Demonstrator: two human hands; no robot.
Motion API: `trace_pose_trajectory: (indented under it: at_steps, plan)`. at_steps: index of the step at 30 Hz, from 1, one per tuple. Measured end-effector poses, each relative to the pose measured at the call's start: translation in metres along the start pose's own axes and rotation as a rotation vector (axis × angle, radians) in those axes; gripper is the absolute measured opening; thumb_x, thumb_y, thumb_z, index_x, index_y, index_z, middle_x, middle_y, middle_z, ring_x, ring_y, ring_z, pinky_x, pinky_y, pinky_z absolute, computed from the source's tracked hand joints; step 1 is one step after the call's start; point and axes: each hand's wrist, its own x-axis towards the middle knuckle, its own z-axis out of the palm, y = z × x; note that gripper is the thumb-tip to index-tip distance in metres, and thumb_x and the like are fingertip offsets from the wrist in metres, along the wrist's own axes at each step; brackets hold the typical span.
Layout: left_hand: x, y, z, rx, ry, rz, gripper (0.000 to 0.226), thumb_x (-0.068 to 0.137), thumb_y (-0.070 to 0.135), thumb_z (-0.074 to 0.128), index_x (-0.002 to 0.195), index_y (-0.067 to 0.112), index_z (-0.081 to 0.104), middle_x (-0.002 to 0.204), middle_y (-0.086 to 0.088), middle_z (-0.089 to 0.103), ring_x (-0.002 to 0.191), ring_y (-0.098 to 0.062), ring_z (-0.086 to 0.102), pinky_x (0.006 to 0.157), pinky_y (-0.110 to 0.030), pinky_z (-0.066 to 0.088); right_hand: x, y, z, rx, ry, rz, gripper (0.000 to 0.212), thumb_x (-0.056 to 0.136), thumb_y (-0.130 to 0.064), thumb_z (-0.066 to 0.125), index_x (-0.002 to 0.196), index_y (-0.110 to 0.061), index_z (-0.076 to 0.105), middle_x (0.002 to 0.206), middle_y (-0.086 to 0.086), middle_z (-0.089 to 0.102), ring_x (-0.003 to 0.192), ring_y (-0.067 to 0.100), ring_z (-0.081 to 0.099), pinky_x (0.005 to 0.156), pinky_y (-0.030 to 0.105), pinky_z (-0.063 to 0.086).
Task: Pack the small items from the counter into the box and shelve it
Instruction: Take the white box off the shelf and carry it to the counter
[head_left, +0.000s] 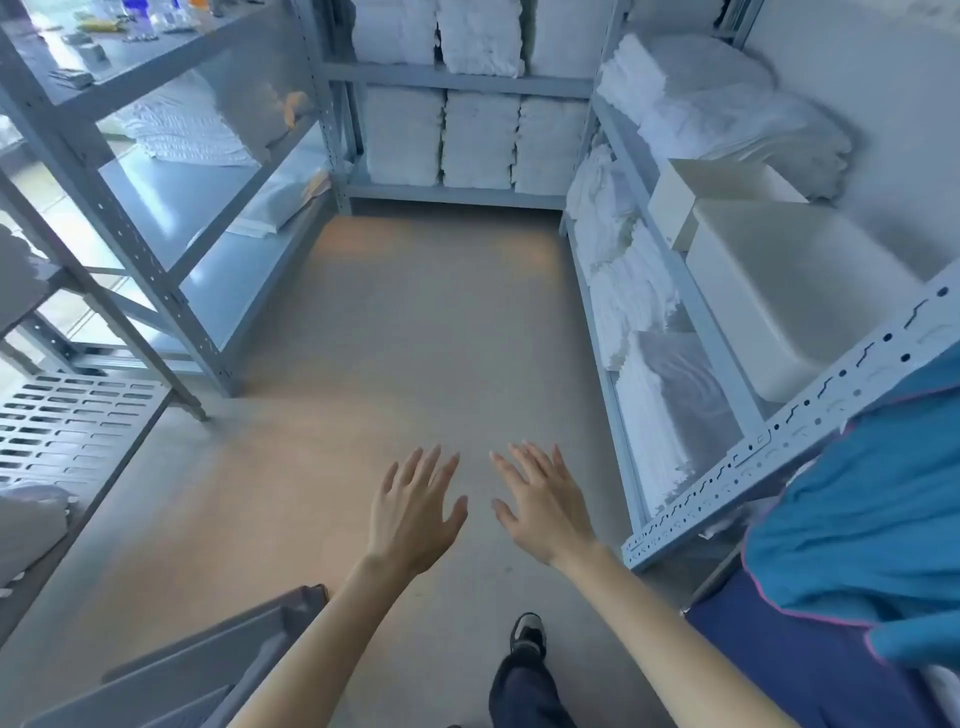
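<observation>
Left hand (415, 512) and right hand (543, 501) spread, empty, over the floor; box (727, 202) on right-side shelf (698, 312), well apart

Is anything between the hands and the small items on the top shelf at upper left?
Nothing visible blocks the way. Both the left hand and right hand are empty over open floor; the small items lie exposed on the grey shelf.

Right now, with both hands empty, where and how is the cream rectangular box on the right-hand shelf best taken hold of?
Probably with both hands, one on each short end of the cream rectangular box, coming from the open aisle side. It lies flat with its long side along the shelf edge, and the large white plastic tub crowds its near end. Left hand and right hand are open and free.
</observation>
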Motion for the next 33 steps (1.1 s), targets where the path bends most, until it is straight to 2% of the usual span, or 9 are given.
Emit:
trace_pose_trajectory:
  at_steps: [5, 10, 16, 19, 24, 33]
  plan:
    - [0.064, 0.014, -0.002, 0.0, 0.082, 0.029, 0.056, 0.091, 0.047, 0.037, 0.143, 0.025, 0.032, 0.15, -0.001, 0.032, 0.138, -0.021, 0.026, 0.111, -0.039, 0.021, 0.028, 0.048, -0.008, -0.002, 0.067, -0.002, 0.058, 0.093, -0.044, 0.036, 0.146, -0.023, 0.025, 0.151, 0.005, 0.03, 0.143, 0.021, 0.017, 0.117, 0.043, 0.0]
    - [0.134, 0.05, 0.0, -0.017, 0.1, 0.017, 0.057, 0.092, 0.048, 0.033, 0.144, 0.027, 0.026, 0.151, 0.002, 0.029, 0.14, -0.017, 0.023, 0.113, -0.037, 0.018, 0.065, 0.103, -0.023, 0.025, 0.124, 0.034, 0.058, 0.093, -0.044, 0.036, 0.146, -0.023, 0.026, 0.152, 0.005, 0.028, 0.144, 0.021, 0.013, 0.117, 0.043, 0.0]
    - [0.183, 0.079, 0.013, -0.03, 0.101, 0.013, 0.055, 0.091, 0.047, 0.039, 0.141, 0.025, 0.034, 0.147, -0.001, 0.037, 0.137, -0.019, 0.03, 0.111, -0.038, 0.023, 0.092, 0.147, -0.017, 0.088, 0.098, 0.061, 0.058, 0.093, -0.044, 0.035, 0.146, -0.024, 0.024, 0.154, 0.004, 0.024, 0.145, 0.02, 0.008, 0.117, 0.04, -0.004]
    - [0.201, 0.076, 0.016, -0.029, 0.11, -0.003, 0.055, 0.09, 0.045, 0.043, 0.14, 0.023, 0.038, 0.145, -0.002, 0.04, 0.135, -0.021, 0.034, 0.11, -0.039, 0.025, 0.107, 0.161, -0.014, 0.104, 0.092, 0.064, 0.058, 0.092, -0.042, 0.038, 0.146, -0.023, 0.025, 0.153, 0.005, 0.024, 0.145, 0.021, 0.009, 0.116, 0.04, -0.004]
    - [0.236, 0.062, 0.021, -0.015, 0.067, 0.012, 0.056, 0.091, 0.046, 0.039, 0.142, 0.024, 0.032, 0.148, -0.002, 0.035, 0.138, -0.021, 0.027, 0.112, -0.039, 0.019, 0.146, 0.173, -0.014, 0.115, 0.075, 0.053, 0.059, 0.093, -0.042, 0.039, 0.146, -0.022, 0.024, 0.154, 0.005, 0.023, 0.145, 0.022, 0.008, 0.117, 0.041, -0.002]
    - [0.336, -0.001, 0.011, -0.011, 0.062, 0.059, 0.056, 0.092, 0.047, 0.034, 0.144, 0.027, 0.028, 0.15, 0.0, 0.031, 0.14, -0.018, 0.022, 0.114, -0.038, 0.016, 0.266, 0.17, -0.016, 0.097, 0.074, 0.086, 0.06, 0.092, -0.04, 0.04, 0.147, -0.022, 0.022, 0.154, 0.005, 0.02, 0.144, 0.021, 0.007, 0.117, 0.042, -0.002]
